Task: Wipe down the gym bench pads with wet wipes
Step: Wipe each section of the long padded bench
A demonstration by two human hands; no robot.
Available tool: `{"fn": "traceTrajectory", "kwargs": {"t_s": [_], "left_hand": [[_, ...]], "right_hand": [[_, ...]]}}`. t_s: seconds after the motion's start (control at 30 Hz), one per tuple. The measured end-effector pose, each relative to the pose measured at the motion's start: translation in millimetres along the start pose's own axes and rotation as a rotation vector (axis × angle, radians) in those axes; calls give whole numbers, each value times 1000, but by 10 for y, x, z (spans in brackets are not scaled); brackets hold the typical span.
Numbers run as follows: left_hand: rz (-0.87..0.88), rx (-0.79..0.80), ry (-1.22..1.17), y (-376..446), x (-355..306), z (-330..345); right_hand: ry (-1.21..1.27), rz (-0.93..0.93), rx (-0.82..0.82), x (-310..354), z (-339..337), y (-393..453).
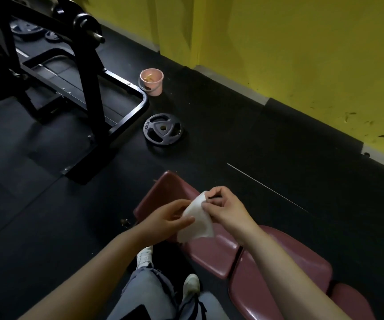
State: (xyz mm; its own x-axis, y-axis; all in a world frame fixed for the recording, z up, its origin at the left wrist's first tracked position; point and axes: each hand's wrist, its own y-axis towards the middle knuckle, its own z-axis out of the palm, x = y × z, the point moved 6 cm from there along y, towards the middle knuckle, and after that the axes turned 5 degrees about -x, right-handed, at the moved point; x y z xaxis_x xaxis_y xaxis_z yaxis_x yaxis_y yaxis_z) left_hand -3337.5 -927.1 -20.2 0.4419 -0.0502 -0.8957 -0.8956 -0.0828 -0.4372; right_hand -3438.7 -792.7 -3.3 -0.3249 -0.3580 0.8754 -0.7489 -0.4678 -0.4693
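In my view: white wet wipe (196,219) held up over the maroon bench (279,266) pads, near centre; left hand (168,219) grip pinching its near-left edge, right hand (224,209) grip pinching its far edge. Far left: weight plate (162,129), pink bucket (151,82) on the floor.
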Motion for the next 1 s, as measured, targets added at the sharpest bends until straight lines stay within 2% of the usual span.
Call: {"fn": "traceTrajectory", "kwargs": {"t_s": [0.2, 0.47, 0.53, 0.63, 0.73, 0.9, 1.0], "left_hand": [[-18, 134, 194, 327, 61, -401], [-68, 219, 418, 732, 152, -965], [-60, 234, 469, 839, 172, -1054], [-101, 274, 481, 991, 247, -1164], [-153, 341, 523, 1120, 373, -1221], [-150, 271, 678, 1403, 755, -1339], [-143, 139, 788, 1594, 1043, -1470]], "right_hand": [[-217, -67, -112, 145, 254, 370], [-346, -85, -203, 101, 588, 811], [-247, -80, -139, 4, 663, 877], [-82, 64, 28, -201, 805, 923], [-24, 125, 32, -347, 859, 1019], [-45, 223, -75, -615, 806, 1224], [-87, 317, -294, -951, 631, 1436]]}}
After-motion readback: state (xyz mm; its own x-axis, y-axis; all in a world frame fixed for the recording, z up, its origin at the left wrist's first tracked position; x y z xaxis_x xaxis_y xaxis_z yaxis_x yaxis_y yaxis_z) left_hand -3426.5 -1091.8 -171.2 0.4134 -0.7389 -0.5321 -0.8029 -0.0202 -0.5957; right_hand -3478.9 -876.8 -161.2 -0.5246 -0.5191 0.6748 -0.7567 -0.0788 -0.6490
